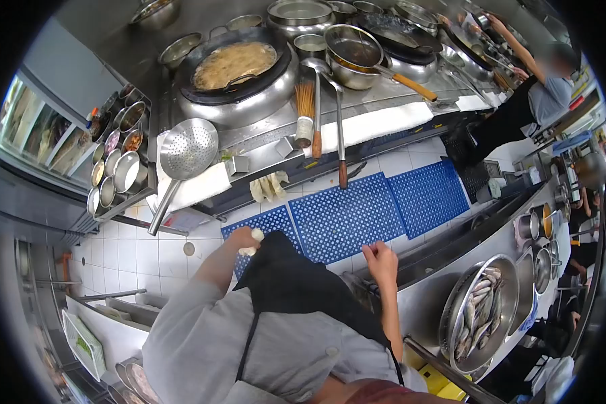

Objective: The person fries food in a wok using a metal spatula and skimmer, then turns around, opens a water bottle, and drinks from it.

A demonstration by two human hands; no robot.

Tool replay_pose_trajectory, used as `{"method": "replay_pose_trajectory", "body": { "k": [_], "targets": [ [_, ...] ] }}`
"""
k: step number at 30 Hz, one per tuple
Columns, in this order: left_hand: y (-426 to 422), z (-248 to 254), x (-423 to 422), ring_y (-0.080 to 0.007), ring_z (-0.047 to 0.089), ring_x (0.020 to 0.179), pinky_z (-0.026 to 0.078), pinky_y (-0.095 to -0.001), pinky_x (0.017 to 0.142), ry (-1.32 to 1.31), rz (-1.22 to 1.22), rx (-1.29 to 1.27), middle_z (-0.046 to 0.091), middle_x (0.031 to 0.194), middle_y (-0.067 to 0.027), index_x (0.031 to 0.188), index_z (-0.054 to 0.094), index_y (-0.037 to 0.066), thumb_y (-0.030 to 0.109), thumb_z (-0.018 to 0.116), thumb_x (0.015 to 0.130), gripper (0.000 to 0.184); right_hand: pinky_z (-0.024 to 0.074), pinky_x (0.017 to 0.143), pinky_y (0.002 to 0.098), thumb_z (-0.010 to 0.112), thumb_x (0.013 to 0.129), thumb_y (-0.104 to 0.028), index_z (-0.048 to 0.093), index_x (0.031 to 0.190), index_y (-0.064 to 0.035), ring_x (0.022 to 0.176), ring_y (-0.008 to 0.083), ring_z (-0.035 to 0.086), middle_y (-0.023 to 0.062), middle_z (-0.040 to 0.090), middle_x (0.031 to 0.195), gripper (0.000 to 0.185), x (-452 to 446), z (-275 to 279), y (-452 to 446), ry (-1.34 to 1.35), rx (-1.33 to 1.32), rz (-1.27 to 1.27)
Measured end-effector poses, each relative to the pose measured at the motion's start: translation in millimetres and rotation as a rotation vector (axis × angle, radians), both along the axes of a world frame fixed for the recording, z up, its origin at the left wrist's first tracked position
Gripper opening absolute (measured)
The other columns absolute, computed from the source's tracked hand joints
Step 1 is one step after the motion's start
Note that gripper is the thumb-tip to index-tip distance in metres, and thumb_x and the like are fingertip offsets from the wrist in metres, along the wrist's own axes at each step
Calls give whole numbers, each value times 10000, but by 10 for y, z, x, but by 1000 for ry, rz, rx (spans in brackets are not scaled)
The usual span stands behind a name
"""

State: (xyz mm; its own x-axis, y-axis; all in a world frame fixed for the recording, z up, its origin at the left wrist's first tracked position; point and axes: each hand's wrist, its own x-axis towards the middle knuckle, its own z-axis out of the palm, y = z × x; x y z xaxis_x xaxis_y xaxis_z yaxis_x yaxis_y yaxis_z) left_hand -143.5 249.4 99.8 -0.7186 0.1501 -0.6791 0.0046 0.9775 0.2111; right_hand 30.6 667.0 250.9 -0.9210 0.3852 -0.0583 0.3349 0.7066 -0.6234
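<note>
My left hand (239,241) is closed around a crumpled off-white cloth (252,244), partly hidden by the fingers, beside my black apron (283,269). On the other side, my right hand (382,262) hangs over the floor near the right counter; its fingers are curled and nothing shows in them. Ahead on the range, a wok (236,66) holds bubbling, light brown liquid. In front of it lie a perforated strainer (189,148), a bamboo brush (304,111) and two long-handled tools, one of them a ladle (316,101).
Blue perforated mats (347,215) cover part of the white tiled floor. At right stands a large metal bowl (448,330) of whole fish. Small metal pots (129,174) crowd the left shelf. A co-worker (549,94) works at the range's far right. A cloth (268,186) hangs from the range edge.
</note>
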Motion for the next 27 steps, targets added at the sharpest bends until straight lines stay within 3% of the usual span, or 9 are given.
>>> {"method": "replay_pose_trajectory", "body": {
  "k": [4,9,12,15,16,18,21,25,27],
  "targets": [
    [-56,-69,-142,-339,676,1007,525,-421,874,30,57,170,705,1056,-200,1051,699,6,362,821,607,582,499,709,475,732,832,-269,645,849,2,783,362,662,185,685,845,285,-872,122,-211,42,-185,76],
    [216,517,-369,-286,694,874,528,-386,815,-16,225,692,724,942,-158,987,707,3,259,791,664,420,493,854,428,750,808,-281,585,1211,-36,989,351,618,198,654,1049,500,-1976,-460,-322,421,196,77],
    [420,886,-561,-166,657,774,519,-321,734,-125,292,990,705,859,-67,964,696,24,125,767,722,271,517,823,454,736,815,-227,505,1313,0,895,371,654,208,681,952,593,-2462,-687,-356,360,33,28],
    [530,1357,-788,-148,641,761,511,-299,717,-72,224,1053,691,850,-58,958,685,20,136,764,738,260,525,774,440,718,803,-161,567,1203,16,801,325,665,182,682,877,463,-2708,-540,-402,0,-496,-171],
    [535,1490,-859,-149,639,766,509,-295,715,-89,260,1103,689,852,-59,960,683,16,139,765,739,265,525,674,403,691,803,-101,613,1057,20,670,229,638,126,642,752,293,-2709,-524,-416,111,-53,-124],
    [500,1754,-940,-149,637,787,508,-296,698,-101,345,1197,681,863,-65,978,671,-5,144,770,740,297,507,723,418,689,808,-133,639,1050,3,709,353,645,187,672,799,282,-2660,-523,-339,61,-216,-176],
    [312,1853,-1081,-164,644,800,524,-315,695,-135,477,1315,675,894,-82,1037,644,-26,150,784,741,372,490,668,408,670,843,-160,635,1064,13,651,319,624,172,651,745,283,-2338,-451,-307,205,-72,-88],
    [243,1957,-1277,-224,670,838,554,-350,725,-123,838,1445,661,1022,-129,1173,570,-35,119,761,772,469,473,595,391,636,884,-179,617,1136,47,609,251,605,172,630,720,339,-2314,283,-426,264,-51,-23],
    [319,1956,-1485,-195,674,785,550,-342,680,30,929,1546,686,945,-118,1097,621,-43,155,762,777,402,489,628,402,601,895,-145,604,1173,70,666,286,652,227,633,744,350,-2570,780,-490,350,18,152]
  ]
}}
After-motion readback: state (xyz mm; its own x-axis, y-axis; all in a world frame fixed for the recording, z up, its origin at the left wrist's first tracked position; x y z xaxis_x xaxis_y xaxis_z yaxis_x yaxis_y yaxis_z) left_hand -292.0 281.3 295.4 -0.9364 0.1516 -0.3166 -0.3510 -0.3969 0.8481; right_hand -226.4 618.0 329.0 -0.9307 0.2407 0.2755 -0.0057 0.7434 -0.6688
